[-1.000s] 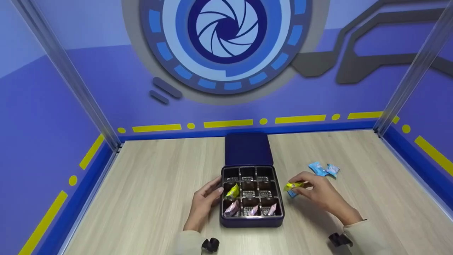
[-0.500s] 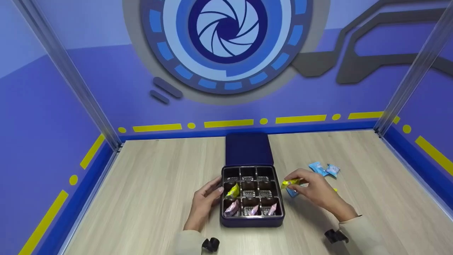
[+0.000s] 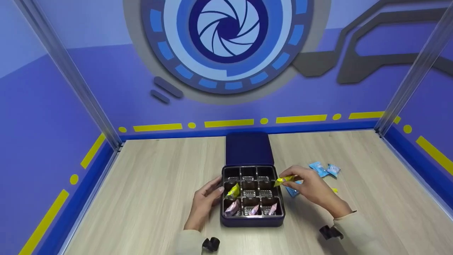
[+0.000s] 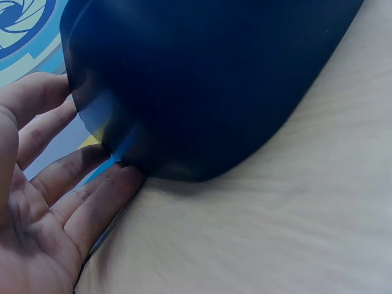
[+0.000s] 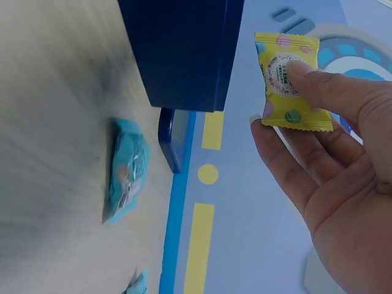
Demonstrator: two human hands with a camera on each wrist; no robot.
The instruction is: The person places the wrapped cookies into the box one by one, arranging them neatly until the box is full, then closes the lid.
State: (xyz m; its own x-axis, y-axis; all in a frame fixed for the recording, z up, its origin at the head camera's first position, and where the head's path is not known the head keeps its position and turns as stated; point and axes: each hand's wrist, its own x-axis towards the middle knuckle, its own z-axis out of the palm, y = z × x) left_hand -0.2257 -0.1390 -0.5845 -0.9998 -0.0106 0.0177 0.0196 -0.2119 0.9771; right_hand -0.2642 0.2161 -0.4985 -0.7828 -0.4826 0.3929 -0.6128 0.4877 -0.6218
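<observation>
Between the thumb and fingers of my right hand (image 3: 313, 187) is a yellow wrapped candy (image 5: 288, 81), held up at the right rim of a dark blue box (image 3: 252, 222). The box has a black divided insert. One yellow candy (image 3: 233, 191) lies in the left compartment of its middle row. Pink wrapped candies sit across the front row: left (image 3: 232, 208), middle (image 3: 254, 210) and right (image 3: 272, 209). My left hand (image 3: 204, 202) rests against the box's left side, its fingertips touching the wall in the left wrist view.
Behind the box its lid (image 3: 248, 148) lies folded back. A blue candy (image 3: 293, 190) is partly hidden under my right hand. Two more blue candies, one (image 3: 319, 169) beside another (image 3: 333, 170), lie farther right. A bit of yellow (image 3: 334, 190) shows behind the right wrist.
My right hand has moved left with the yellow candy, from beside the box to its right rim. The left hand and the box have stayed in place.
</observation>
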